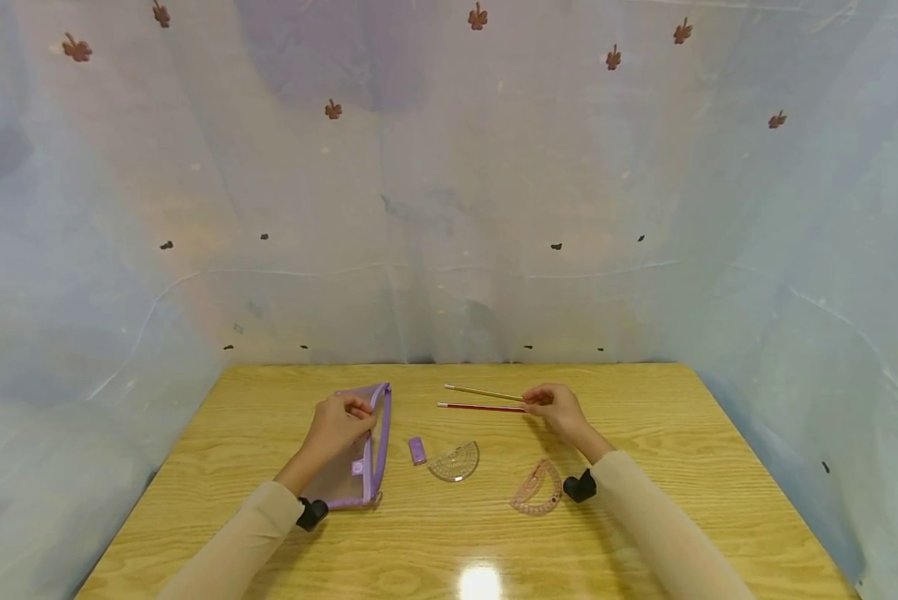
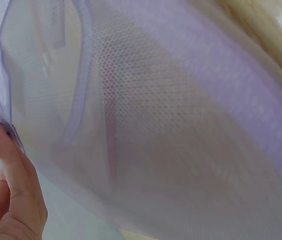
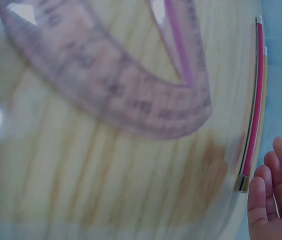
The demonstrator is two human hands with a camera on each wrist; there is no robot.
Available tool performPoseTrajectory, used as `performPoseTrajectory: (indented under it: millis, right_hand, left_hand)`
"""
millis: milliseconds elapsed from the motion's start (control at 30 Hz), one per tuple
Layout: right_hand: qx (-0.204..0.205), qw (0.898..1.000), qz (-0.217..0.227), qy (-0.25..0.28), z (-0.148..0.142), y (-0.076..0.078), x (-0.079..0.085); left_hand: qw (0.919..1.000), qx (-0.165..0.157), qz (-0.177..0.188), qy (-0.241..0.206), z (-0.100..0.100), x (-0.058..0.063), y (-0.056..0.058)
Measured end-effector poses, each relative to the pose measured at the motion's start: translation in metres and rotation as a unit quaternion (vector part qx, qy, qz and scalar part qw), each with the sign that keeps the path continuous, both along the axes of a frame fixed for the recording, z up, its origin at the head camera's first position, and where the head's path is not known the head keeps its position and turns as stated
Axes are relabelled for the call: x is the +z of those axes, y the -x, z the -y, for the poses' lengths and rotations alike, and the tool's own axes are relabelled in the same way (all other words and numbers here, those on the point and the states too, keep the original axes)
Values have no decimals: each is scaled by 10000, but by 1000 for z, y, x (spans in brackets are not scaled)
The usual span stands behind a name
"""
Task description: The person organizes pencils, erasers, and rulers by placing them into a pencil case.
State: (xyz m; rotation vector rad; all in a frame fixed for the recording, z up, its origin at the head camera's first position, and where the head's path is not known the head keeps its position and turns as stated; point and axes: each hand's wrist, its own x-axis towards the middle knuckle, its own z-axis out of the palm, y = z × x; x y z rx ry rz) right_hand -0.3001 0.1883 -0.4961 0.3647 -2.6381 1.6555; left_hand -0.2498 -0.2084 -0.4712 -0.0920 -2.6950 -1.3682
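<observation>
A purple mesh zip pouch (image 1: 336, 487) lies at the left, its zipped mouth facing right. My left hand (image 1: 336, 429) pinches the pouch's edge by the zip, as the left wrist view shows. Two pencils, a yellow pencil (image 1: 482, 392) and a red pencil (image 1: 479, 407), lie near each other at the back middle. At their right ends is my right hand (image 1: 557, 410), fingers loosely bent. In the right wrist view the fingertips (image 3: 257, 192) are beside the pencil ends, with no clear grip on either; whether they touch is hard to tell.
A purple eraser (image 1: 417, 451) lies just right of the pouch. Beside it is a clear protractor (image 1: 466, 461), and a pink protractor (image 1: 522, 502) lies closer to the right forearm. The wooden table (image 1: 629, 567) meets a pale curtain (image 1: 449, 308) at its back edge.
</observation>
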Motion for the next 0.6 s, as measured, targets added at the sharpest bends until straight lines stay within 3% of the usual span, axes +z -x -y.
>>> performPoseTrajectory:
  millis: [200, 600]
  right_hand:
    - [-19, 9999, 65, 121, -3, 0, -5]
    - [-173, 9994, -5, -290, -7, 4, -13]
  left_hand:
    - [10000, 17, -13, 10, -1, 1, 0]
    - [10000, 9, -35, -10, -1, 1, -2]
